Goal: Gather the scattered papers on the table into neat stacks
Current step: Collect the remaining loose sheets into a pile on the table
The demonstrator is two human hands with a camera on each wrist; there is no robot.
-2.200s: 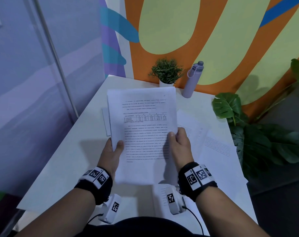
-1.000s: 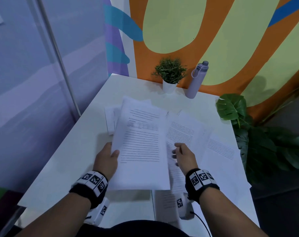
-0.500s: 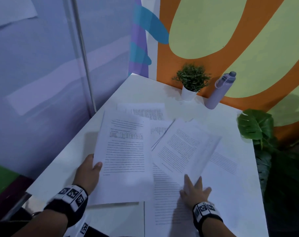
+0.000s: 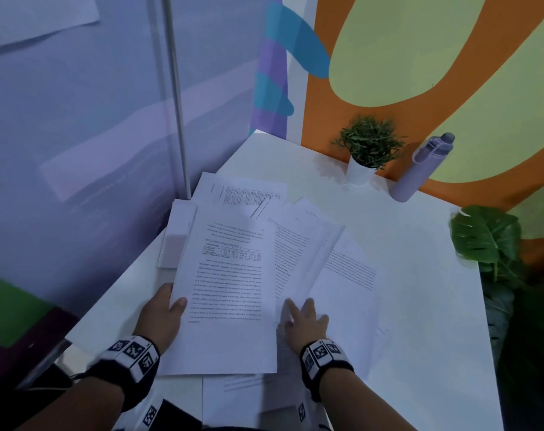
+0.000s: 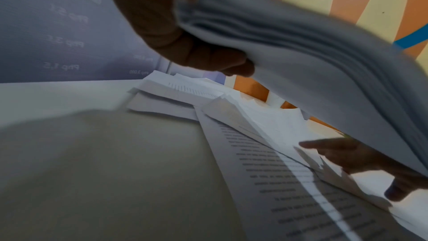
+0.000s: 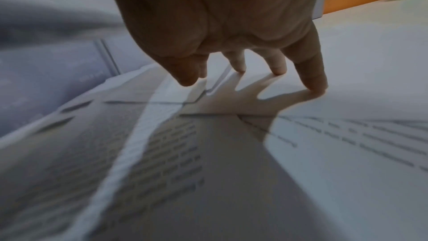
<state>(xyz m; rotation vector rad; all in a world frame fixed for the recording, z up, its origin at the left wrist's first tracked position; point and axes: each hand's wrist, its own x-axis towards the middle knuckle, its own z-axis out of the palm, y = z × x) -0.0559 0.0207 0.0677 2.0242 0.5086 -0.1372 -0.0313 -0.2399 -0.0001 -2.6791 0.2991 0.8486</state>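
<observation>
**White sheets fanned out ahead of the right fingers**

White paper is covering the near half of the table (image 4: pixel 420 275). Nearest, the left hand (image 4: pixel 158 318) is gripping the gathered stack (image 4: pixel 227 290) at its left edge, thumb on top and fingers curled beneath; the wrist view is showing many sheets bowing in that grip, lifted off the table. Just to its right, the right hand (image 4: pixel 308 325) is lying flat and spread, holding nothing, its fingertips (image 6: pixel 312 81) pressing down on the loose sheets (image 4: pixel 332 269).

Those loose sheets are stretching away from the right fingers, long axes running forward and slanting slightly right, overlapping one another like a fan. The right hand is plainly the nearer one, so drawing them back toward the stack looks like the coming move.

Farther off, another sheaf (image 4: pixel 248 194) is lying crosswise near the left table edge. Beyond it, a small potted plant (image 4: pixel 367 147) and a lilac bottle (image 4: pixel 420 169) are standing by the wall.
</observation>
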